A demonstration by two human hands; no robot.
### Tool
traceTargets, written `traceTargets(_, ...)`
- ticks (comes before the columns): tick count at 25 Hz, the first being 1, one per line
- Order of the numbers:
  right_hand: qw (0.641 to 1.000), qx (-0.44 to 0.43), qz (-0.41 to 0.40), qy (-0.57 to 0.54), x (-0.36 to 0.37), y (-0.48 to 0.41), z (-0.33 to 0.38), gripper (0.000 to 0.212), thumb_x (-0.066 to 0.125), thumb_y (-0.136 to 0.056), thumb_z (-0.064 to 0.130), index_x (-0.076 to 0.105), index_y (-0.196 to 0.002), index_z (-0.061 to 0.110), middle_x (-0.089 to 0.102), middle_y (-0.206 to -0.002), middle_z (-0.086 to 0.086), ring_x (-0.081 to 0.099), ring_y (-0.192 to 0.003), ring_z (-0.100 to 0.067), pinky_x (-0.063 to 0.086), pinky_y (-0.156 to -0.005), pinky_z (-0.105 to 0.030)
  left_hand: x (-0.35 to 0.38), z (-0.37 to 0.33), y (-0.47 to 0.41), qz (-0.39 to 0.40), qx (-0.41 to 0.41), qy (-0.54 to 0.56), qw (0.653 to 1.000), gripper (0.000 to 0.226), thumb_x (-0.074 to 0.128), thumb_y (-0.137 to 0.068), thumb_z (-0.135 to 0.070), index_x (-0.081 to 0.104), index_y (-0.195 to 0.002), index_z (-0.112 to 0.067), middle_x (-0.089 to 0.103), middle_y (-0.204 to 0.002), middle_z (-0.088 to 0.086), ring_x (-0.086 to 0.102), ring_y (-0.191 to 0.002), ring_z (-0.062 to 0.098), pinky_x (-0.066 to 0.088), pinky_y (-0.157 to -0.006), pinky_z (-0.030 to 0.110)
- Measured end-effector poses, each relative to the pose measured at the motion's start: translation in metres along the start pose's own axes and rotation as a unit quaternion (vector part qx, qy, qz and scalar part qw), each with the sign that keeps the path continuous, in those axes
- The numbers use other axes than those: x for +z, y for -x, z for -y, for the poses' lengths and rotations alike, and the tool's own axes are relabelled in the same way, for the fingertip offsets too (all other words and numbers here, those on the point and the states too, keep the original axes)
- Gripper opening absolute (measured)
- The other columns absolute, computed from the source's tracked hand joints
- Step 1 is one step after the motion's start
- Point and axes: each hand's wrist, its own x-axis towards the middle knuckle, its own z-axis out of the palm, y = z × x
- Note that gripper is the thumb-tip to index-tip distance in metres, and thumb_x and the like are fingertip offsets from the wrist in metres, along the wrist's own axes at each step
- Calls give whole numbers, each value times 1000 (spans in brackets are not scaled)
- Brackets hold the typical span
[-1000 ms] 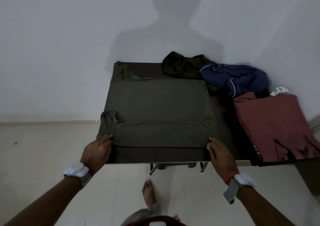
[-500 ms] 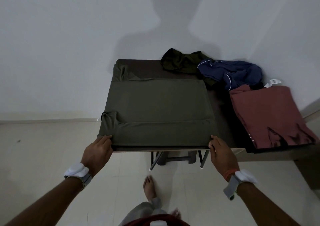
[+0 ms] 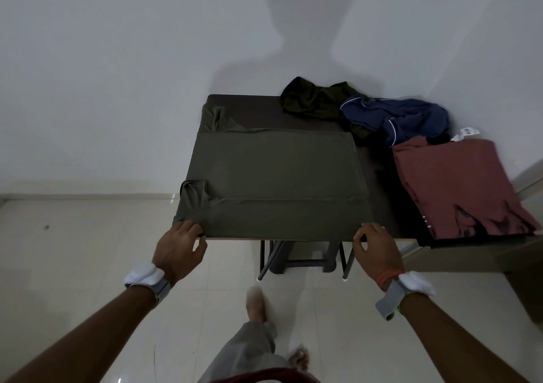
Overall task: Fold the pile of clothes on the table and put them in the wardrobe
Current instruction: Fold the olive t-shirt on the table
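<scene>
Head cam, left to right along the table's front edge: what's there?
left hand → olive shirt → right hand → folded maroon garment

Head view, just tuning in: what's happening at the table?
A person is folding an olive shirt on the dark table. The left hand and right hand each have a grip on a near corner at the front edge. A folded maroon garment lies to the right; a navy garment and a dark green garment sit crumpled at the back.
</scene>
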Motion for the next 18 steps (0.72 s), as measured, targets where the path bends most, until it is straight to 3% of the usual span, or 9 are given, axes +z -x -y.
traceTargets(2, 1000, -18, -3, 4, -1, -6, 11, 19, 70, -82, 6, 54, -80, 17, 60, -89, -7, 60, -90, -32, 51, -82, -41, 1, -2, -6, -11, 9, 6, 1000, 35, 42, -92, -39, 66, -90, -14, 67, -95, 3, 62, -81, 24, 43, -61, 27)
traceTargets(8, 1000, -17, 11, 6, 11, -39, 23, 7, 66, -91, 15, 60, -95, 15, 63, -106, -8, 60, -105, -28, 49, -99, -47, 13, -3, -51, 15, 1, 11, 1000, 43, 40, -97, -46, 65, -107, -12, 63, -122, 9, 61, -105, 28, 55, -76, 36)
traceTargets(13, 998, 29, 52, 26, 25, -86, 30, 33, 61, -97, 32, 60, -125, 16, 53, -143, -9, 50, -132, -26, 41, -113, -47, 21, 12, -104, 54, 5, 17, 998, 51, 38, -97, -53, 60, -123, -14, 53, -140, 11, 52, -124, 30, 52, -96, 46)
traceTargets(18, 994, 57, 91, 37, 37, -165, 23, 55, 57, -99, 37, 46, -148, 15, 36, -159, -10, 36, -145, -27, 33, -118, -43, 31, 37, -200, 89, 14, 31, 995, 58, 36, -95, -51, 61, -125, -8, 55, -136, 16, 54, -122, 35, 51, -96, 47)
